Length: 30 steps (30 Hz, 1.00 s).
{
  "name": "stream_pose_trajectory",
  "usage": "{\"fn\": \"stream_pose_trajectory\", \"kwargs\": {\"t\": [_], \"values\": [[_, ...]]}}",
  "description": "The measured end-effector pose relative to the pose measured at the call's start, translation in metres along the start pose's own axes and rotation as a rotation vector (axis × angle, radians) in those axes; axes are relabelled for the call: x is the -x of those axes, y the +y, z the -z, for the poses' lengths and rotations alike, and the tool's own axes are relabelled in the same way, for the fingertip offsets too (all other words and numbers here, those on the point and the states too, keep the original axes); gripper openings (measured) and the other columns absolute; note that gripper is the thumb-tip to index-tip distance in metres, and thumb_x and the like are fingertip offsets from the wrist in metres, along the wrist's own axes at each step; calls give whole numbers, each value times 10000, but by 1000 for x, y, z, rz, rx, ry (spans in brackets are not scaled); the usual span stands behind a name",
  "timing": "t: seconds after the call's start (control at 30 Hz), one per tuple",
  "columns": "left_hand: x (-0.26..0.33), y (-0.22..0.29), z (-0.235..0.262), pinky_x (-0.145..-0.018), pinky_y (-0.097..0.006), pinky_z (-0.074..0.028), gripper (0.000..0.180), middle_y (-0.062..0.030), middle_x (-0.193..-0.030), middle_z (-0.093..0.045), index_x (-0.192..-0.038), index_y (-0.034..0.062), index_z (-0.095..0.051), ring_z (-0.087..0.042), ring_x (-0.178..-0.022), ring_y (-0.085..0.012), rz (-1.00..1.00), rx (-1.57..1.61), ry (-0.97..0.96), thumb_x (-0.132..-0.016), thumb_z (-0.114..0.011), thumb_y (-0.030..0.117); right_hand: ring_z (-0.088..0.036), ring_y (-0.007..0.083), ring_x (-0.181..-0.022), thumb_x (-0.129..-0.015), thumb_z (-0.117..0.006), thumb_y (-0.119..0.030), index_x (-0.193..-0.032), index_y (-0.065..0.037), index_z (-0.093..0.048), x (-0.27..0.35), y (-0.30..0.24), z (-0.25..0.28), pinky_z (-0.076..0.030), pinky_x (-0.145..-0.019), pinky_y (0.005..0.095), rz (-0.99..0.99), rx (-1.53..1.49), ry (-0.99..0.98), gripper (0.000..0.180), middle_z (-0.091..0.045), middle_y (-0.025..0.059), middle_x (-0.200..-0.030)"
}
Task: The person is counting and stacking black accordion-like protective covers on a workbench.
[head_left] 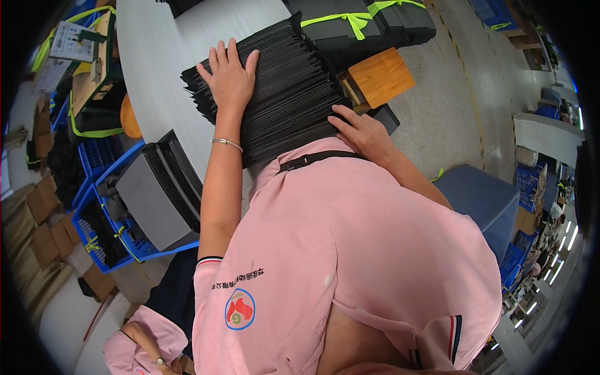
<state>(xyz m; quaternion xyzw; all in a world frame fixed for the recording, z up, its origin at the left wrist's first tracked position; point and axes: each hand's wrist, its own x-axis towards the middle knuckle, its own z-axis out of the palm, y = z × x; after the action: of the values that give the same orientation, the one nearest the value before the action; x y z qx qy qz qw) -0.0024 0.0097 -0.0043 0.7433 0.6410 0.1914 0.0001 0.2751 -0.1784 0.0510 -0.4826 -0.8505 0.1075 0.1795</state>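
A thick bundle of thin black sheets (pixel 284 87) lies on the light grey table (pixel 153 62), close against my waist. Their edges face up in packed rows, ragged along both ends. My left hand (pixel 231 75) rests flat on the far left part of the bundle, its fingers spread. At the near right corner, my right hand (pixel 362 130) touches the end of the sheets with its fingers stretched out, and its thumb side is partly hidden. Neither hand is closed round anything.
Black stacks tied with yellow-green strips (pixel 356 25) sit beyond the bundle. A wooden stool (pixel 382 78) stands to the right, a blue-grey box-shaped thing (pixel 478 200) nearer me. Blue crates (pixel 103 215) with grey and black pieces (pixel 156 200) are left. Another person (pixel 147 340) is behind left.
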Motion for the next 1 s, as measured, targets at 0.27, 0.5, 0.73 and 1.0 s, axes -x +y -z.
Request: {"fn": "stream_pose_trajectory", "kwargs": {"t": [0.27, 0.5, 0.73, 1.0], "values": [[-1, 1, 1, -1213, -661, -103, 743, -161, -1602, -406, -1547, 90, -429, -300, -1516, -349, -3, -1, 4, -1030, -423, 625, -703, 240, -885, -887, -685, -87, -1245, -22, -643, 2, 2, -3, -574, -761, 332, 52, 45, 12, 366, -591, 116, -1411], [-1, 0, 0, -1212, -664, -102, 742, -163, -1600, -408, -1545, 90, -431, -299, -1517, -350, 0, -3, 7, -1028, -430, 622, -696, 214, -858, -870, -628, -41, -1303, 6, -621, 3, 5, -3, -569, -765, 323, 123, 126, -11, 435, -585, 160, -1421], [-1, 1, 2, -1218, -657, -94, 747, -162, -1607, -399, -1550, 87, -425, -289, -1523, -346, 4, 4, -3, -1031, -420, 625, -682, 220, -832, -868, -657, -69, -1341, -25, -598, 3, 5, -6, -566, -733, 324, 84, 96, 1, 479, -597, 112, -1363], [1, 2, 2, -1221, -652, -90, 742, -158, -1607, -399, -1545, 87, -436, -286, -1525, -342, 6, -7, -8, -1031, -419, 623, -669, 249, -812, -836, -748, -132, -1392, -52, -550, -9, -4, -2, -561, -714, 353, 2, 42, -14, 596, -571, 82, -1250]]}}
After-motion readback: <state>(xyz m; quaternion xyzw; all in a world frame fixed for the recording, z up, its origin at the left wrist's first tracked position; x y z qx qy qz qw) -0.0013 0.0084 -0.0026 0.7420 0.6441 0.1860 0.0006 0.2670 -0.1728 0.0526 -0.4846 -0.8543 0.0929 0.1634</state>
